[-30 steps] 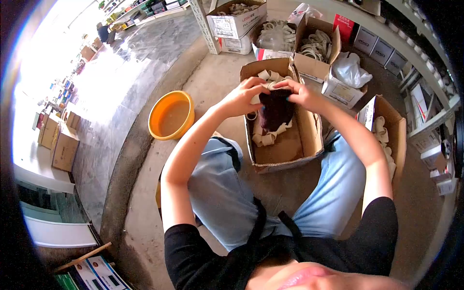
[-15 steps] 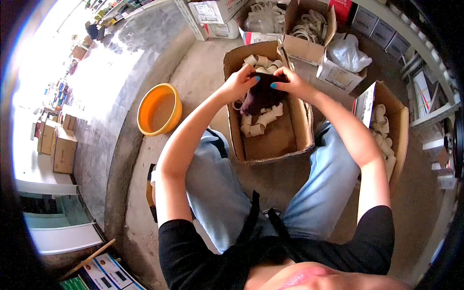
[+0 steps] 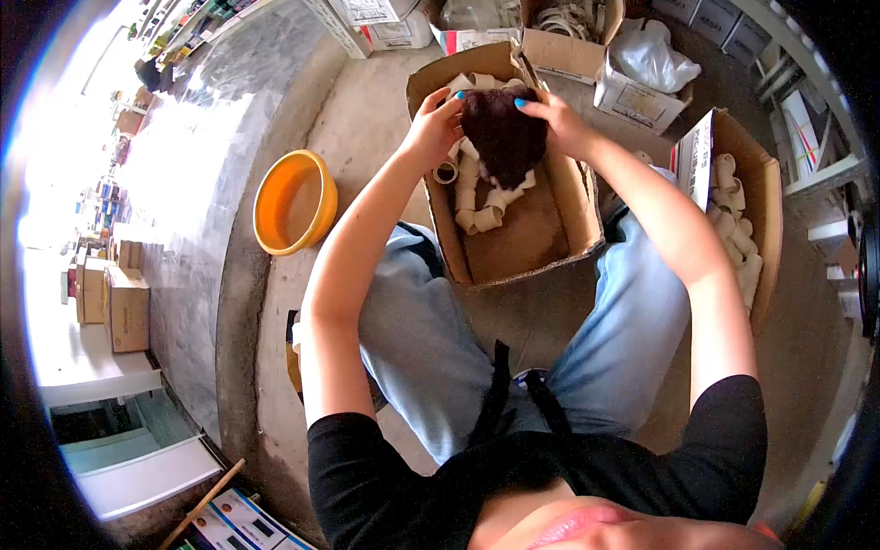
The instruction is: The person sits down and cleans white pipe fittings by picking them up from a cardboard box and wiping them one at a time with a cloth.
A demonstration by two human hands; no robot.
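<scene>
Yellow basin [image 3: 295,203]: set on floor.
Left hand [image 3: 434,134]: cloth gripped at left edge.
Dark cloth [image 3: 504,137]: held up over pale tube pieces [image 3: 481,218] in middle box [image 3: 543,240].
Right hand [image 3: 564,126]: cloth gripped at upper right.
Right box [image 3: 768,197]: loaded with pale pieces [image 3: 731,229].

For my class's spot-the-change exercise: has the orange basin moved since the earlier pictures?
No. The orange basin still sits right beside the curved floor edge; the camera's view shifted instead.
</scene>
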